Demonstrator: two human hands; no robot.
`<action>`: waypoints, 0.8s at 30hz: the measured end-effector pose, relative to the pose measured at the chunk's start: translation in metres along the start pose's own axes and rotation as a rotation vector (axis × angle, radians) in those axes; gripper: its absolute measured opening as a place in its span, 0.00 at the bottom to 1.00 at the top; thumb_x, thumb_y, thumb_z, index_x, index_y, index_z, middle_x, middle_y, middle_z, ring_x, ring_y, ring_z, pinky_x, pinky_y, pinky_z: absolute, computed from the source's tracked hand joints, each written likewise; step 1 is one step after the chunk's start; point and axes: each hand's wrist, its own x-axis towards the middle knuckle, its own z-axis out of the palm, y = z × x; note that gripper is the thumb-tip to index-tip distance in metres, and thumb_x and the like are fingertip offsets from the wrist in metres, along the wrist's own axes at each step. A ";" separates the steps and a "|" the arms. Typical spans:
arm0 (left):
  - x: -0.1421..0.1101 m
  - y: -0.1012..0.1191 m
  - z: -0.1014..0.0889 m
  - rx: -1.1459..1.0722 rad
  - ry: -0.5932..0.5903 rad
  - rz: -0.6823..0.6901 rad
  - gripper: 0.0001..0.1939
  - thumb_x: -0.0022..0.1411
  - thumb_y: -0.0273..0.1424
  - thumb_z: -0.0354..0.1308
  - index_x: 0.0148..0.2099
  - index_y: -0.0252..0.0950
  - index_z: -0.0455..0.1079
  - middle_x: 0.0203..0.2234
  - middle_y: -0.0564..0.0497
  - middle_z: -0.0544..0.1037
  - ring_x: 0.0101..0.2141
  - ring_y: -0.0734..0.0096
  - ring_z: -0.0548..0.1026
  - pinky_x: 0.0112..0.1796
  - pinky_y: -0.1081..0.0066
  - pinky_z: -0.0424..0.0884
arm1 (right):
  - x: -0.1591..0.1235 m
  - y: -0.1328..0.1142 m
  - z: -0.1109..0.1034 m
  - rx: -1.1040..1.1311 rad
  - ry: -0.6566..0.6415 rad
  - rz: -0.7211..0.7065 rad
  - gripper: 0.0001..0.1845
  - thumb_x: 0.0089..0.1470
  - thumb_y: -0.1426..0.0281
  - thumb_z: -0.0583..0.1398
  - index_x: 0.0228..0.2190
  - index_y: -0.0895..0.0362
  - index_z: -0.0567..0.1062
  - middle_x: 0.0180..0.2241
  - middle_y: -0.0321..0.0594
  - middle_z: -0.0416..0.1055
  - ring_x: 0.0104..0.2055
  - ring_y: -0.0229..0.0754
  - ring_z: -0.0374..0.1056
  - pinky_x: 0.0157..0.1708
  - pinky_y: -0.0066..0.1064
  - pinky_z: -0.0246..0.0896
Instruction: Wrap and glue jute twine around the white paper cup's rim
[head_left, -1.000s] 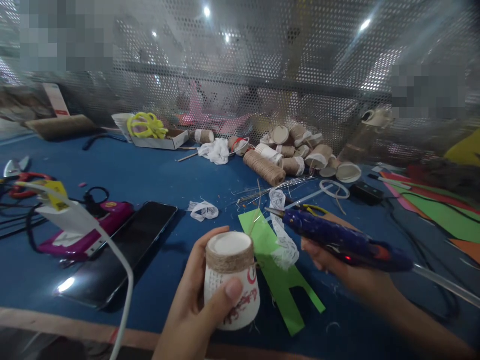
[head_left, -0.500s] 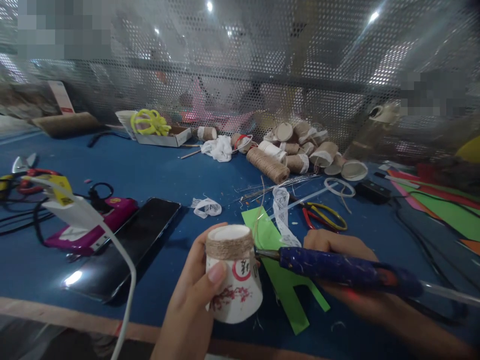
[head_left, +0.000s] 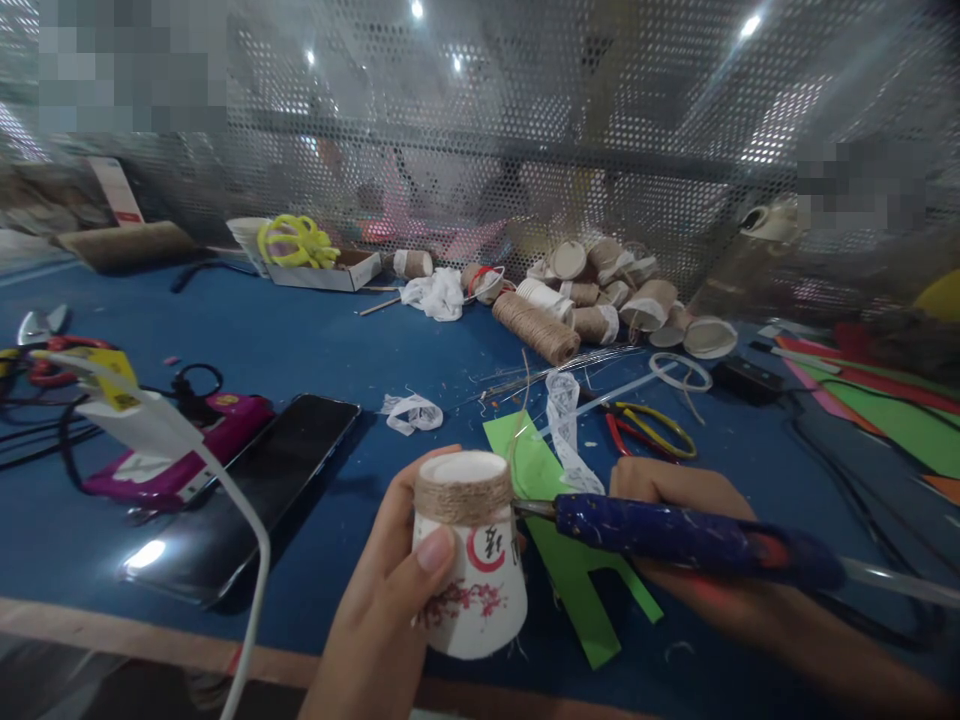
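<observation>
My left hand (head_left: 390, 600) is wrapped round an upside-down white paper cup (head_left: 469, 560) with red print and a band of brown twine wound near its top. My right hand (head_left: 686, 535) grips a dark blue glue gun (head_left: 690, 535) that lies nearly level. Its metal nozzle touches the cup's right side just under the twine band. A strand of twine rises from the cup toward the back. Beneath the gun lies a green paper cut-out (head_left: 570, 560) with a strip of white lace (head_left: 566, 430) across it.
A black phone (head_left: 247, 500) and a pink device (head_left: 180, 460) lie to the left, with a white cable (head_left: 225, 520) arching over them. Red and yellow scissors (head_left: 649, 430), a twine spool (head_left: 536, 330) and several twine-wrapped cups (head_left: 600, 295) sit behind. Coloured paper sheets (head_left: 885, 410) lie right.
The glue gun swung down and left from above the green paper until its nozzle met the cup's side. My left hand turned the cup slightly, bringing a red round mark into view.
</observation>
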 end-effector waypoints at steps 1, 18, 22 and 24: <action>0.000 -0.001 0.000 -0.008 0.003 -0.003 0.27 0.55 0.41 0.72 0.56 0.44 0.75 0.43 0.44 0.87 0.46 0.42 0.84 0.43 0.56 0.80 | 0.000 -0.001 0.000 -0.006 -0.001 -0.001 0.20 0.60 0.66 0.64 0.22 0.53 0.61 0.22 0.30 0.63 0.22 0.36 0.59 0.23 0.32 0.48; -0.004 -0.002 0.000 0.107 0.065 0.016 0.27 0.56 0.42 0.73 0.58 0.52 0.75 0.43 0.52 0.86 0.44 0.55 0.83 0.43 0.67 0.77 | 0.005 -0.016 -0.001 -0.052 0.044 -0.058 0.25 0.62 0.58 0.62 0.20 0.52 0.59 0.19 0.32 0.61 0.19 0.37 0.55 0.17 0.31 0.46; -0.004 -0.004 0.001 0.126 0.045 0.074 0.26 0.58 0.44 0.73 0.57 0.51 0.75 0.43 0.52 0.87 0.40 0.61 0.83 0.40 0.73 0.76 | 0.006 -0.017 0.000 -0.066 0.072 -0.114 0.23 0.60 0.60 0.63 0.20 0.53 0.59 0.18 0.30 0.60 0.18 0.34 0.55 0.17 0.29 0.48; -0.005 -0.005 0.002 0.150 0.040 0.120 0.24 0.60 0.44 0.72 0.57 0.51 0.75 0.43 0.53 0.87 0.41 0.62 0.83 0.41 0.74 0.75 | 0.007 -0.016 0.000 -0.078 0.073 -0.129 0.23 0.59 0.61 0.63 0.20 0.53 0.60 0.17 0.29 0.61 0.18 0.34 0.56 0.17 0.27 0.49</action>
